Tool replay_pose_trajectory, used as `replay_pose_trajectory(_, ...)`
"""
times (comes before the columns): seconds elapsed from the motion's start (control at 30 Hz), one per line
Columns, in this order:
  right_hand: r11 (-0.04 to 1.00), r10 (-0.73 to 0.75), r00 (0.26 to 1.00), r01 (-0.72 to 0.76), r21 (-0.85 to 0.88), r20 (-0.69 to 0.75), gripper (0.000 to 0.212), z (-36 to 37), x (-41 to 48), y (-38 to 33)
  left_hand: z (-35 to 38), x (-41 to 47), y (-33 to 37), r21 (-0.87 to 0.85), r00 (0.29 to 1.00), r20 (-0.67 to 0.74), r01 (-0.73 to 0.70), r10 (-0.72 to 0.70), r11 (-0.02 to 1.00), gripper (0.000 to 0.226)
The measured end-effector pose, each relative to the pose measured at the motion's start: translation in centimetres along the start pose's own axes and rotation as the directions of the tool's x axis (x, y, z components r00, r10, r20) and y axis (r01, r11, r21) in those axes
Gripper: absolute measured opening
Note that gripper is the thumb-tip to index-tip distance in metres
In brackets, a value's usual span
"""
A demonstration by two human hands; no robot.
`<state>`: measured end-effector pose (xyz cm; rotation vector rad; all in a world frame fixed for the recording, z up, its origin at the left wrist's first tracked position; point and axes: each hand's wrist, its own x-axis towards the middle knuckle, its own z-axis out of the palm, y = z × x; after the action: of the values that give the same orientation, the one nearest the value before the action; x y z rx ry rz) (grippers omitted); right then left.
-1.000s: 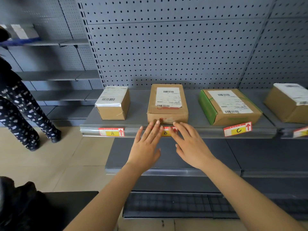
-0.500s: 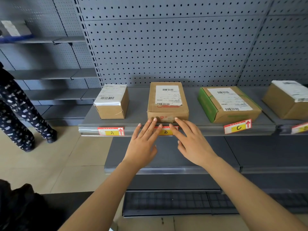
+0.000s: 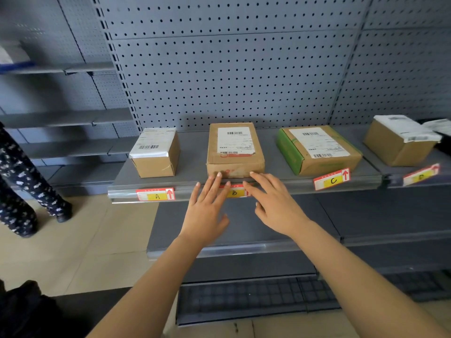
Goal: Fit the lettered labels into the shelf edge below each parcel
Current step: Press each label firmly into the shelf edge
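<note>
While the left hand [image 3: 207, 211] and right hand [image 3: 275, 208], fingers straight, touch the red-and-yellow paper B label [image 3: 234, 193], push evenly along it into the grey metal shelf edge [image 3: 122, 195].

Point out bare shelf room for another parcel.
Bare shelf lies between the parcel above A and the parcel above B; a narrower strip separates it from the green-sided parcel. Crowded at label B, between left hand and right hand.

One head-worn camera (wide-angle) looks forward and slightly down, near the shelf edge [image 3: 297, 186]
</note>
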<state>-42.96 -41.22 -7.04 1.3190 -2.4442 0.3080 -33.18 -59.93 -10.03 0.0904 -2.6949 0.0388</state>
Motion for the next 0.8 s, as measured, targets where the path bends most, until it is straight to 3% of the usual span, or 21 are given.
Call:
replay_pose_trajectory(0.2, 1.000, -0.022, 0.999, 0.022, 0.008, 0.040, 0.060, -0.2, 0.0, 0.3, -0.3, 0.2, 0.5, 0.042, 0.992, 0.120, 0.032, -0.037, 0.999, 0.085)
replay_pose_trajectory(0.4, 1.000, -0.009, 1.000, 0.009, -0.004, 0.026, 0.062, 0.0, -0.2, 0.1, -0.1, 0.2, 0.6, -0.004, 0.994, 0.099, 0.045, -0.044, 0.999, 0.086)
replay_pose_trajectory(0.53, 0.998, -0.061, 0.998, 0.061, -0.022, -0.030, 0.064, -0.6, -0.8, 0.9, -0.5, 0.0, 0.5, -0.055, 1.000, 0.003, 0.018, -0.018, 0.998, 0.084)
replay_pose_trajectory(0.8, 0.998, 0.047, 0.989, -0.052, -0.033, -0.138, 0.058, -5.4, -5.8, 6.1, -1.2, 1.9, 8.1, -0.262, 0.973, -0.195, -0.171, 0.122, 0.950, 0.067)
